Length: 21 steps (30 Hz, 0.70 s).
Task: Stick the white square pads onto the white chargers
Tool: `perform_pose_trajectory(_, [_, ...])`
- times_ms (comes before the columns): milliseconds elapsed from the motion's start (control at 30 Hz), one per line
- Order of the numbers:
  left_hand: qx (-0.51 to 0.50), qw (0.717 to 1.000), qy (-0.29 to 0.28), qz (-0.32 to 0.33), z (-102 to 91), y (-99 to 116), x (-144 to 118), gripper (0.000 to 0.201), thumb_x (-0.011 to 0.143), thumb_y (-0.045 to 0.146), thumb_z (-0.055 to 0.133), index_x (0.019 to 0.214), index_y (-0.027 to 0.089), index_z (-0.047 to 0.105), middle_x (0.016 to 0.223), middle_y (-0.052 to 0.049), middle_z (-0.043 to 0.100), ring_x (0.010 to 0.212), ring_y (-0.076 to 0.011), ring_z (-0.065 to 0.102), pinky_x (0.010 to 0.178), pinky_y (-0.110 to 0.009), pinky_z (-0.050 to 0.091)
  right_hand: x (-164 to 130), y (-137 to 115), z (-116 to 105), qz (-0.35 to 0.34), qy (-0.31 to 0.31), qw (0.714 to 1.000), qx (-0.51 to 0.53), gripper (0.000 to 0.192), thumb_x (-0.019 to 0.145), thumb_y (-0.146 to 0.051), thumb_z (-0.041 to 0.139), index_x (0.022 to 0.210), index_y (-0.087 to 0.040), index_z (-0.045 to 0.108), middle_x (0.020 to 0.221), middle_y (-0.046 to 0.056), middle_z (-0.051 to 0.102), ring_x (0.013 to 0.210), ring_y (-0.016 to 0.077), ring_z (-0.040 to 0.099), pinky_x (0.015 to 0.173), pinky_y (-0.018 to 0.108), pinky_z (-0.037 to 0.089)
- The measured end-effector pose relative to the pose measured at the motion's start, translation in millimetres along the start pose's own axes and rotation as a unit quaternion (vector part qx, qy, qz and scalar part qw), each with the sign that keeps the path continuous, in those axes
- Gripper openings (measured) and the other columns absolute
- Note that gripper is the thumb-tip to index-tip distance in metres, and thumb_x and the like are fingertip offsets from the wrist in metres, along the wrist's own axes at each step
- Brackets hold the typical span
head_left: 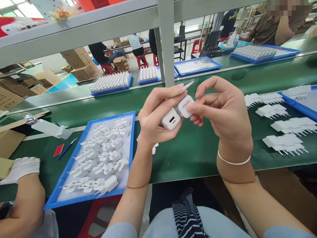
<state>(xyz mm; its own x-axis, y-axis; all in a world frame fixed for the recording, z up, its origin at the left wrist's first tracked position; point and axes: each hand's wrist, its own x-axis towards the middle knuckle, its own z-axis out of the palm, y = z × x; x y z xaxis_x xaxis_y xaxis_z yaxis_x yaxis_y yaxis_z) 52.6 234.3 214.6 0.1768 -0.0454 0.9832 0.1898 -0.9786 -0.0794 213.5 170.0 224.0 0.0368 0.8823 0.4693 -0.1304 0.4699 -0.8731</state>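
Observation:
My left hand [156,114] grips a white charger plug [171,119] with its port end facing me, and a thin white strip [184,88] sticks out between its fingertips. My right hand [220,109] pinches a second white charger [185,105] with grey lettering, pressed against the first one. Both hands hover above the green conveyor belt [193,148]. A silver bangle [234,162] circles my right wrist.
A blue tray [74,195] of white chargers lies at my left. Rows of chargers [282,142] lie on the belt at right. A co-worker's white-gloved hand [21,168] rests at far left. Further blue trays [111,84] and a grey shelf post [168,43] stand behind.

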Motion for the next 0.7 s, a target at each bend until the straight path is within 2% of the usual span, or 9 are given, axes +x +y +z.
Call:
perform_pose_trajectory(100, [0.014,1.0,-0.015,-0.014,-1.4,-2.3,-3.5,0.026,0.087,0.031,0.071,0.113,0.029,0.07,0.109,-0.003,0.069,0.098,-0.022,0.074,0.081,-0.034,0.067,-0.4,0.8,1.3,-0.006,0.006,1.0,0.0,0.034,0.074,-0.032,0.089,0.084,-0.025,0.058,0.059,-0.006,0.067,0.047,0.0135,0.063,0.039,0.025,0.051])
perform_pose_trajectory(267, [0.01,0.996,-0.053,-0.067,-4.1,-7.0,-11.0,0.034,0.089,0.045,0.069,0.12,0.033,0.067,0.118,-0.006,0.07,0.107,-0.0278,0.073,0.089,-0.043,0.067,-0.5,2.3,2.0,-0.004,0.007,1.0,0.006,0.032,0.075,-0.034,0.089,0.082,-0.025,0.059,0.059,-0.005,0.066,0.048,0.0138,0.065,0.038,0.024,0.05])
perform_pose_trajectory(433, [0.023,0.999,-0.035,-0.021,-3.0,-5.9,-7.9,0.03,0.09,0.039,0.068,0.119,0.032,0.067,0.114,-0.005,0.07,0.101,-0.0246,0.073,0.084,-0.039,0.067,-0.9,1.5,2.2,-0.003,0.009,1.0,-0.001,0.032,0.075,-0.034,0.088,0.081,-0.025,0.058,0.059,-0.006,0.066,0.048,0.0133,0.065,0.038,0.024,0.05])
perform_pose_trajectory(700, [0.012,1.0,-0.019,-0.004,-0.4,-5.8,-4.1,0.028,0.089,0.033,0.069,0.117,0.032,0.069,0.111,-0.005,0.069,0.098,-0.0228,0.073,0.081,-0.037,0.066,-2.0,2.9,4.6,-0.038,0.026,0.999,-0.026,0.033,0.074,-0.034,0.089,0.079,-0.024,0.057,0.058,-0.006,0.064,0.047,0.0118,0.06,0.039,0.024,0.049])
